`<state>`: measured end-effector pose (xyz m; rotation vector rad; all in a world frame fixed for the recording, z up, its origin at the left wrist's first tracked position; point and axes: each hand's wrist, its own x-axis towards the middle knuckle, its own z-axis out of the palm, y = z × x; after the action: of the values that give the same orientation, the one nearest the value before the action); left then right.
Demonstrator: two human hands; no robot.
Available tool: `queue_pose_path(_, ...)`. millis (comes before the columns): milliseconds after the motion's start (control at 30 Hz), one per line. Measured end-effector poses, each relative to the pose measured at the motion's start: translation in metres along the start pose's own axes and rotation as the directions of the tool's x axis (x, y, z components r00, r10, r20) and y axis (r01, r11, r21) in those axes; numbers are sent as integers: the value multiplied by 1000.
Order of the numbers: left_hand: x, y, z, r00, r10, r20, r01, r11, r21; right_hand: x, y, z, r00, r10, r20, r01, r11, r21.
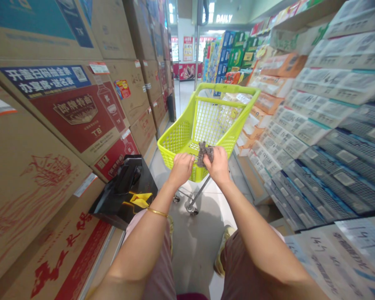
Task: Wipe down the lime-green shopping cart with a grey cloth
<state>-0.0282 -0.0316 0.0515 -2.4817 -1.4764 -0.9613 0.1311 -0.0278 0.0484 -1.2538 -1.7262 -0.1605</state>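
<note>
A lime-green plastic shopping cart (170,137) stands before me in the aisle, its low end towards me and its tall end with the handle farther off. My left hand (181,167), with a gold bangle on the wrist, is closed over the near rim of the cart's basket. In my right hand (218,164) a crumpled grey cloth (202,153) is pinched, held at the same near end just right of my left hand. Part of the rim is hidden behind both hands and the cloth.
Stacked cardboard cartons (78,112) line the left side. A black gift bag (128,187) with a yellow tag stands low beside my left forearm. Shelves of packaged goods (312,108) run along the right. The cart's wheels (192,209) rest on the tiled floor (190,246) near my feet.
</note>
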Motion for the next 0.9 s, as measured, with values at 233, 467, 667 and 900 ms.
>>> queue_pose_path(233, 1, 0, 2, 1000, 6, -15, -6, 1000, -4, 1, 3, 6, 994, 70, -82, -67, 997, 44)
queue_pose_path(467, 0, -8, 4, 998, -44, -48, 40, 997, -67, -24, -33, 14, 993, -119, 7, 118, 992, 50)
queue_pose_path(667, -2, -10, -1, 998, 11, -62, -14, 999, -41, -14, -11, 9, 986, -169, 19, 168, 985, 33)
queue_pose_path(900, -18, -1, -9, 982, -48, -180, 32, 995, -89, -9, -7, 10, 999, -22, -47, 25, 996, 85)
